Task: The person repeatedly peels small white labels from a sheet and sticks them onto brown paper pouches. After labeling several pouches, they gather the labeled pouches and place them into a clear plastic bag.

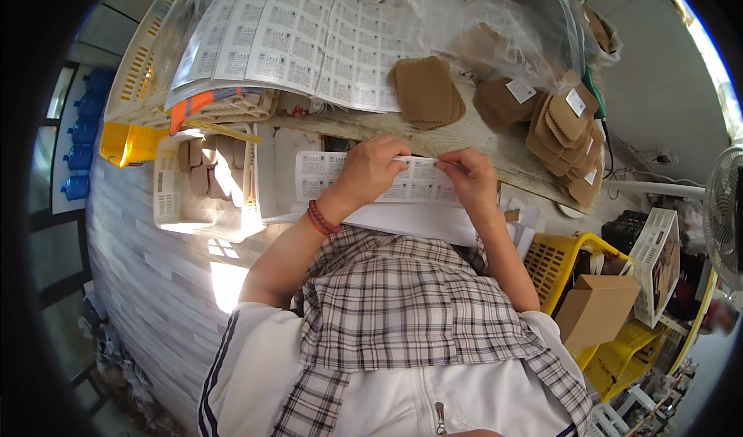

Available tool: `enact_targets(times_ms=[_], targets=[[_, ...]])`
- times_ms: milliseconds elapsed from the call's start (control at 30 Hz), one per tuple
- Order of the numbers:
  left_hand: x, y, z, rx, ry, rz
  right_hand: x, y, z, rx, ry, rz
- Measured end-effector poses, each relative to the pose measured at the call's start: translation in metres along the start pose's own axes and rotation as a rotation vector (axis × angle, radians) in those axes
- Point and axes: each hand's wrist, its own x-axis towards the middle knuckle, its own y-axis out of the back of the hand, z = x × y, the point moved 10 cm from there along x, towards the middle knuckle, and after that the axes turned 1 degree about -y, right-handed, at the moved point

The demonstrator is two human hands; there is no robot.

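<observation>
A white sheet of printed labels [419,189] lies across my lap, by the table's near edge. My left hand [367,172] pinches its upper edge near the middle, thumb and fingertips together. Toward the sheet's right end, my right hand [474,178] also has its fingers pinched on the upper edge. Whether a single label is being peeled between the fingertips is too small to make out. Under the sheet spreads plain white paper [402,219]. Just beyond my hands, a stack of brown textured pads [426,90] sits on the table.
More label sheets [271,30] cover the table's left side. At right are brown pads with white tags [565,127] and clear plastic bags [495,27]. A white basket of brown pieces [166,205] stands at left; a yellow crate [546,263] and cardboard box [596,309] stand right.
</observation>
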Motion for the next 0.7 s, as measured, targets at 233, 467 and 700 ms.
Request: enact_targets(times_ms=[233, 467, 700], targets=[[-0.003, -0.008, -0.032, -0.142, 0.294, -0.013, -0.006, 0.007, -0.038, -0.125, 0.411, 0.165], [0.001, -0.015, -0.051, -0.170, 0.412, -0.102, -0.015, 0.002, -0.039, 0.083, 0.454, 0.087], [0.006, -0.001, -0.037, -0.019, 0.352, -0.054, 0.016, 0.019, 0.006, 1.036, -0.038, 0.066]])
